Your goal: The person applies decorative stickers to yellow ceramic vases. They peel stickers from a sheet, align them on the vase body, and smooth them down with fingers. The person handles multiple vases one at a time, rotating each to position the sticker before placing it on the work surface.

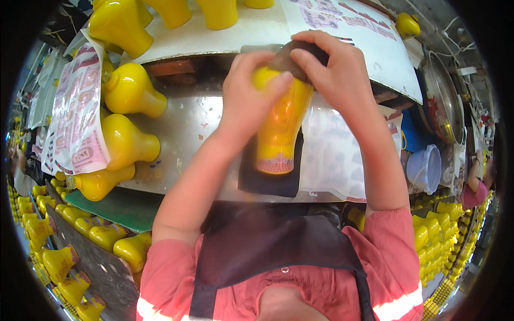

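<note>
A glossy yellow vase-shaped bottle (278, 131) lies in front of me, its patterned pinkish end toward me. Under it is a folded black cloth (284, 184). My left hand (249, 91) is closed around the bottle's far, wider part, thumb along its top. In my right hand (334, 67) is a dark brown flat piece (315, 52), pressed against the bottle's far end; whether it is rubber or sponge I cannot tell. The fingers of both hands partly hide that end.
Several yellow bottles (131, 142) lie along the left, beside a printed decal sheet (80, 115). More stand on the white shelf (257, 29) at the back. A pale bucket (424, 168) is at right. Rows of bottles (439, 230) stand below, and a green board (112, 208) sits at lower left.
</note>
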Tool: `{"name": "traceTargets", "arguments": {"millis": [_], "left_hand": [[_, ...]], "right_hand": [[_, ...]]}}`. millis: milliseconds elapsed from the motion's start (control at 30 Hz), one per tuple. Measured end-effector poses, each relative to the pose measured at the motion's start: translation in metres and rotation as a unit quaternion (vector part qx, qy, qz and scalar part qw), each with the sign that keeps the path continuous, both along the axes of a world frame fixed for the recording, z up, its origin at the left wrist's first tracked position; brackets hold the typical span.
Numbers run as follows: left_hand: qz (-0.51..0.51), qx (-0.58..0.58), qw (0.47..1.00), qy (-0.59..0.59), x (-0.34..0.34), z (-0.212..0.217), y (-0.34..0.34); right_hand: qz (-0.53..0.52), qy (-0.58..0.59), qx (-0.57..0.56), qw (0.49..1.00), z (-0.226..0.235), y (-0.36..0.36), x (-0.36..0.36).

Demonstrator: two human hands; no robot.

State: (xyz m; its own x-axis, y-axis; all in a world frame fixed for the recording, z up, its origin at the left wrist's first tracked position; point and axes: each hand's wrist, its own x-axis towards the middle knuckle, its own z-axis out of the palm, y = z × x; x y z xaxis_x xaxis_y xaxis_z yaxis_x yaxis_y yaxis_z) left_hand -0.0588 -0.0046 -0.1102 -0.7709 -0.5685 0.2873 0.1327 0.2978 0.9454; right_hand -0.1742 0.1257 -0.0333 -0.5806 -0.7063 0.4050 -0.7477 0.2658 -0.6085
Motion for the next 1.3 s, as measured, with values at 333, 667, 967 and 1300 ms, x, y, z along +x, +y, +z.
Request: {"name": "traceTargets", "arguments": {"millis": [333, 667, 967, 1300], "left_hand": [[0.008, 0.136, 0.991, -0.006, -0.012, -0.002, -0.004], [-0.055, 0.323, 0.944, 0.050, 0.000, 0.016, -0.004], [-0.063, -0.136, 0.989, 0.009, 0.042, -0.017, 0.007], [-0.020, -0.215, 0.973, -0.077, 0.046, -0.025, 0.025]], "right_hand": [[-0.019, 0.193, -0.146, 0.970, -0.040, 0.050, 0.040], [0.120, 0.332, -0.045, 0.934, -0.046, 0.042, 0.115], [0.049, 0.300, 0.014, 0.953, -0.033, 0.051, 0.092], [0.018, 0.196, 0.006, 0.980, 0.020, 0.003, 0.014]]}}
